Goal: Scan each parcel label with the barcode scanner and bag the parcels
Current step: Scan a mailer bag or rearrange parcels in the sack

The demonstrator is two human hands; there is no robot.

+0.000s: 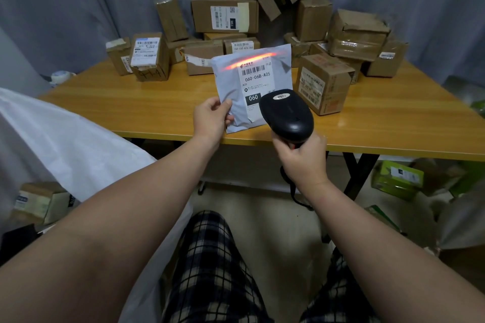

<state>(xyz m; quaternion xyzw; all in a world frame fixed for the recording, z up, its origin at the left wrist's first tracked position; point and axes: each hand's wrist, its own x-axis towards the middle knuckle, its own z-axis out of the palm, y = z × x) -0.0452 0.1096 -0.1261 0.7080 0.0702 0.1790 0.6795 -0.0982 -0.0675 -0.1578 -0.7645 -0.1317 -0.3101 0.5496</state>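
My left hand [211, 119] pinches the lower left corner of a pale grey mailer parcel [231, 84] and holds it upright above the table's front edge. Its white label [258, 77] reads 060-06B-A05 and faces me. A red scan line glows across the top of the parcel, just above the barcode. My right hand [301, 157] grips the handle of a black barcode scanner [288, 115], whose head points at the label and covers the parcel's lower right corner. A large white bag [65, 144] lies open at my left.
Several brown cardboard parcels [324, 84] are stacked across the back and right of the wooden table [131, 110], against a grey curtain. The scanner's black cable hangs below my right wrist. Green boxes [397, 178] and more parcels lie on the floor at both sides.
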